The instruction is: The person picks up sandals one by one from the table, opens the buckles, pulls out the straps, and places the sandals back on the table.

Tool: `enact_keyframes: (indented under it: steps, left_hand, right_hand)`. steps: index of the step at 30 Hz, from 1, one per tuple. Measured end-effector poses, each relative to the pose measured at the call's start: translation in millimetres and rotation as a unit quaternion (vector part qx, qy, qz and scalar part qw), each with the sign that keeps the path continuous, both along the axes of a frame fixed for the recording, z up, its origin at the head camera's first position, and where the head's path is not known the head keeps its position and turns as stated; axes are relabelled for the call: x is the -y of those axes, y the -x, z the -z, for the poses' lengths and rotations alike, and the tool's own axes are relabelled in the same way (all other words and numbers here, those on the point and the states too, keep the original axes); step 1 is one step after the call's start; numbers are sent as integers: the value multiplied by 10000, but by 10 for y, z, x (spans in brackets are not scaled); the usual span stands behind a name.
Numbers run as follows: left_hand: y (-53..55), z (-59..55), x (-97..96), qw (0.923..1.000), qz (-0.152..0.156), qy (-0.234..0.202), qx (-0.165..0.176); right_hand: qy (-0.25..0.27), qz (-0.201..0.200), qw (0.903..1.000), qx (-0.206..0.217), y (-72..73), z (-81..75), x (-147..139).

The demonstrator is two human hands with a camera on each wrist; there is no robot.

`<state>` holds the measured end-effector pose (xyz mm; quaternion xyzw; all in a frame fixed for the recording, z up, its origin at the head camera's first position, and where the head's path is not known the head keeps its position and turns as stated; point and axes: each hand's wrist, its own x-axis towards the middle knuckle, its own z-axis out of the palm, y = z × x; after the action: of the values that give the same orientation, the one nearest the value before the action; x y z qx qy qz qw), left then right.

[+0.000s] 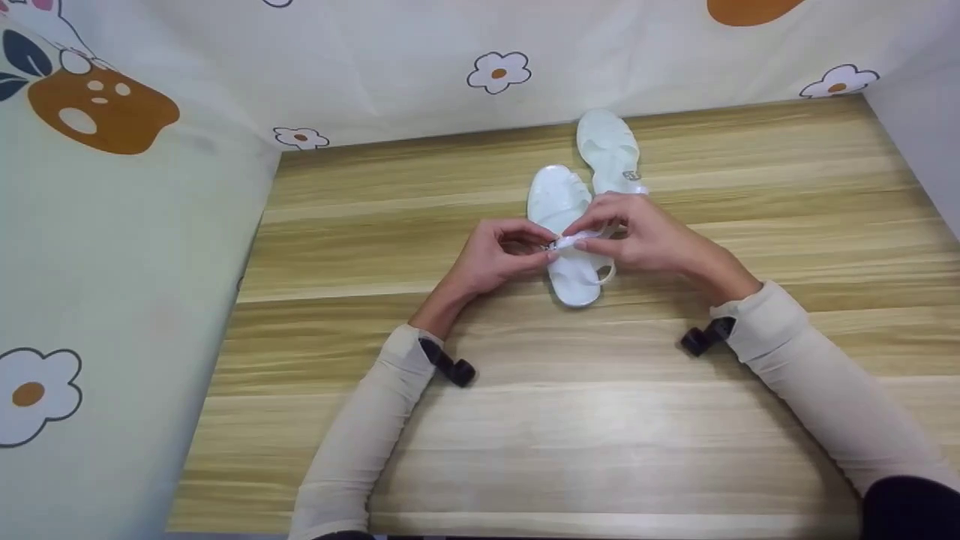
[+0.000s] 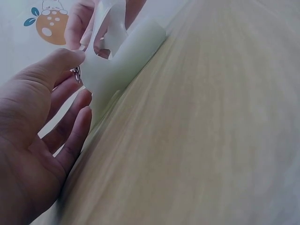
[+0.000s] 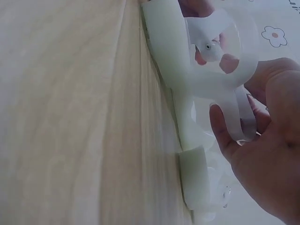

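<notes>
A white sandal [image 1: 553,193] lies sole down on the table in the head view, toe away from me. My left hand [image 1: 491,256] pinches its ankle strap at a small metal buckle [image 2: 77,74], seen in the left wrist view. From the other side my right hand [image 1: 641,234] pinches the strap [image 3: 230,112] between thumb and fingers. Both hands meet above the sandal's heel half, and their fingers partly hide the buckle. The second white sandal [image 1: 604,139] lies farther back, its heel end partly covered by my right hand.
The wood-grain table [image 1: 360,330] runs up to a patterned cloth [image 1: 405,82] at the back and left. A pale wall [image 1: 915,112] stands on the right. Black wrist cameras [image 1: 459,372] sit on both sleeves.
</notes>
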<state>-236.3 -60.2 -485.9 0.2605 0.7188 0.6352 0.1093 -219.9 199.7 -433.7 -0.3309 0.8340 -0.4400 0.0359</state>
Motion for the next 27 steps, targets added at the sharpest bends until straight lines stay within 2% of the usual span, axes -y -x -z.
enact_keyframes:
  steps: [5, 9, 14, 19, 23, 27]
  left_hand:
    - [2, 8, 1, 10000, -39, 2, 31]
    - [9, 0, 16, 9999, 88, 45, 16]
    - [17, -30, 51, 9997, 226, 93, 25]
    - [26, -43, 63, 10000, 78, -12, 31]
    - [30, -28, 65, 9995, -32, -287, 80]
    - [25, -13, 60, 9992, -36, -359, 164]
  right_hand:
    - [93, 265, 9996, 23, 38, 17, -70]
    - [386, 442, 9983, 53, 71, 52, -99]
    - [414, 325, 9986, -108, 62, 92, -3]
    - [291, 286, 9989, -233, 24, 80, 104]
    - [270, 471, 9982, -262, 21, 60, 97]
    - [299, 746, 9963, -315, 18, 67, 5]
